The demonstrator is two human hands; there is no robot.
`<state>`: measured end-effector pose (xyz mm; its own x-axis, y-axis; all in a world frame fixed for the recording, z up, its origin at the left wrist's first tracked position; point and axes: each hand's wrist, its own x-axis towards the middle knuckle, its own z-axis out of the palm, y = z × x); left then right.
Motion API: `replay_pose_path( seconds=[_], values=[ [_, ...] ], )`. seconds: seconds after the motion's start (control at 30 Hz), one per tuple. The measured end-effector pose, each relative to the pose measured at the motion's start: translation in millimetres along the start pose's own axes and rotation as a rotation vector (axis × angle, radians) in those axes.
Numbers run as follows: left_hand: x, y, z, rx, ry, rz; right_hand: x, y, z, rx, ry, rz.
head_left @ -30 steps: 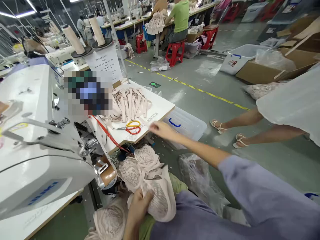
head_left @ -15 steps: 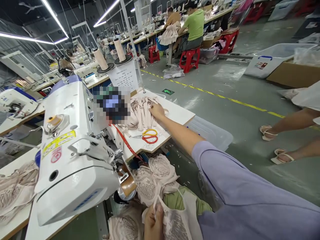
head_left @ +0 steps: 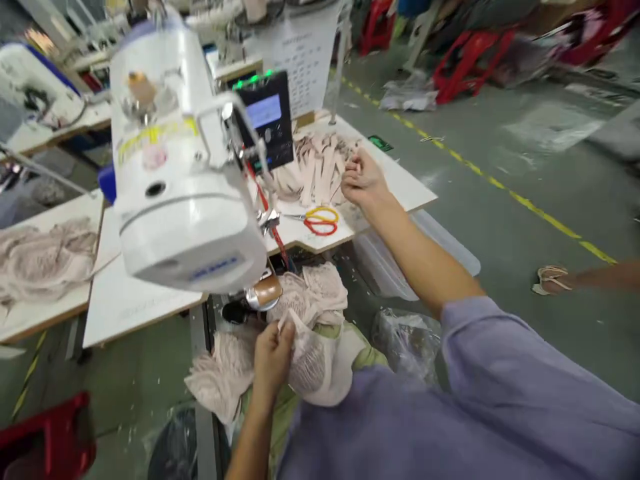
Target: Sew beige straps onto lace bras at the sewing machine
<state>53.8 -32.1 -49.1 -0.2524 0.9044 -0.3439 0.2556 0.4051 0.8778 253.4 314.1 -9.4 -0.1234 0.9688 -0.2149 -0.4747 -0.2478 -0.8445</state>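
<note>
My left hand (head_left: 271,353) is closed, thumb and fingers pinching the upper edge of a beige lace bra (head_left: 311,360) over my lap. More beige bra cups (head_left: 326,287) lie beyond it, below the table edge, and others (head_left: 223,373) hang to the left. My right hand (head_left: 364,179) is over the right end of a pile of beige fabric straps (head_left: 320,167) on the white tabletop. Its fingers are curled together; whether a strap is in them is hard to make out. Scissors (head_left: 321,221) with yellow and red handles lie in front of the straps.
A white sewing machine (head_left: 187,227) stands to the left, with a control panel (head_left: 270,120) behind it. Another pile of beige bras (head_left: 47,257) rests on the far-left table. Below the table's right side is a clear plastic bin (head_left: 440,250). A person's sandalled foot (head_left: 550,279) shows at right.
The view has tilted down and shifted. My right hand has lifted off the straps and moved slightly right, fingers curled. My left hand keeps its pinch on the bra.
</note>
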Motion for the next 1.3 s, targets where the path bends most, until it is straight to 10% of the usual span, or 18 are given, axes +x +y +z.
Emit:
replay_pose_path(
  seconds=[0.17, 0.33, 0.63, 0.93, 1.3],
  values=[
    [-7, 5, -12.5, 0.019, 0.012, 0.018, -148, 64, -11, 0.039, -0.296, 0.347],
    [-26, 16, -10.8, 0.141, 0.022, 0.105, -237, 119, 12, 0.222, -0.365, 0.286],
    [-22, 5, -2.7, 0.074, -0.287, 0.094, -237, 126, 41, 0.733, -0.248, 0.524],
    [-23, 7, 1.4, 0.038, -0.192, 0.058, -252, 139, -4, -0.144, -0.616, 0.608],
    [-16, 8, 12.0, 0.089, -0.063, 0.026, -223, 136, -6, -0.245, -0.474, 0.39]
  ],
)
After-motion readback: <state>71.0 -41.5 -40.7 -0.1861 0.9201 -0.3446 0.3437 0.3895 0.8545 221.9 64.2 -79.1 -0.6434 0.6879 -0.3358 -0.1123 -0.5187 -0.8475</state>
